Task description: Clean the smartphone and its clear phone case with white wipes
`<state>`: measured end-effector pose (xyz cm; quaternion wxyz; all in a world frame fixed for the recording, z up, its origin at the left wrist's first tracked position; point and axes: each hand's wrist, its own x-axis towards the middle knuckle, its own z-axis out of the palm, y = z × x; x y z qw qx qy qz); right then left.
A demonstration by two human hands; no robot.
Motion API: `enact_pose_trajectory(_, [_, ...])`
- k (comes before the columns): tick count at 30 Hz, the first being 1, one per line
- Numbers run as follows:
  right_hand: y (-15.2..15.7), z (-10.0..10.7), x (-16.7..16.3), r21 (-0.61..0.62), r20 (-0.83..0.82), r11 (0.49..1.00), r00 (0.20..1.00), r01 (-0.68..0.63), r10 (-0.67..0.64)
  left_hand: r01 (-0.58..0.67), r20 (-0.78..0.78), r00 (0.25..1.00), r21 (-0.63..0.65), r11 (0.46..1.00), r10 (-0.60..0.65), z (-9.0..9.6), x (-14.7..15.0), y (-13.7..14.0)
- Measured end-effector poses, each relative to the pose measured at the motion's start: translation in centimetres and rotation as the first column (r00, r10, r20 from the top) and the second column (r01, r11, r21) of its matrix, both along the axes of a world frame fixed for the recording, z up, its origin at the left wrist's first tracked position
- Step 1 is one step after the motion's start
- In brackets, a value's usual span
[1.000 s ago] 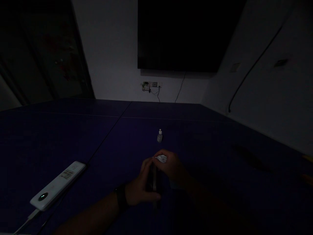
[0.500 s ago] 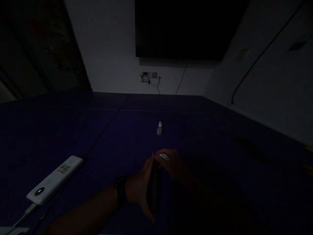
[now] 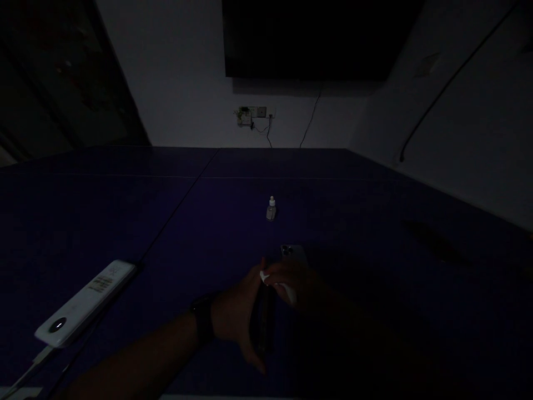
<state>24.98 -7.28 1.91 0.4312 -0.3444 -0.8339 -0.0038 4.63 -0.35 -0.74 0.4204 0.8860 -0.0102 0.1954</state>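
The picture is very dark. My left hand (image 3: 237, 311), with a black watch (image 3: 204, 321) on its wrist, grips a dark, flat, phone-sized thing (image 3: 262, 319) that stands on its edge. Whether that is a phone or a case I cannot tell. In my right hand (image 3: 293, 278) is a crumpled white wipe (image 3: 288, 291), pressed near the far top end of the dark thing. Just beyond my right hand lies a phone (image 3: 296, 254), its back with the camera lenses facing up, partly hidden by the hand. A small dropper bottle (image 3: 271, 211) with a white cap stands farther off.
At the left lies a white power bank (image 3: 87, 303) with a lit display and a white cable (image 3: 31, 369) plugged in. A dark flat object (image 3: 433, 241) rests at the right on the dark blue tabletop (image 3: 200, 222). Wall sockets (image 3: 254, 113) and a large black screen (image 3: 308, 39) are behind.
My right hand has come slightly nearer me along the dark thing, with more of the wipe showing. The phone behind it has come into view. The whole view has tilted down a little.
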Motion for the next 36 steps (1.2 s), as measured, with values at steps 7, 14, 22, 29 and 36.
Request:
enact_pose_trajectory(7, [1.7,-0.1,-0.3,-0.056,0.006,0.977,0.979,0.204,-0.204,-0.034,0.011,0.999,0.015,0.999,0.034,1.1,0.3,-0.4])
enact_pose_trajectory(14, [-1.2,0.6,-0.8,-0.137,-0.026,0.986,0.995,0.097,-0.101,-0.058,0.012,0.998,0.053,0.997,0.057,-0.7,-0.1,-0.3])
enact_pose_trajectory(22, [0.7,0.2,-0.6,-0.139,-0.064,0.955,0.96,0.263,-0.274,-0.05,0.015,0.999,0.069,0.996,0.049,0.5,0.1,-0.5])
enact_pose_trajectory(29, [-1.4,0.6,-0.5,-0.143,-0.01,0.983,0.993,0.114,-0.116,-0.055,-0.018,0.998,0.098,0.994,0.057,-0.4,-0.1,-0.6])
enact_pose_trajectory(36, [-0.3,0.8,-0.5,-0.138,0.0,0.969,0.978,0.206,-0.208,-0.05,-0.026,0.998,0.06,0.997,0.051,0.3,-0.2,-0.6])
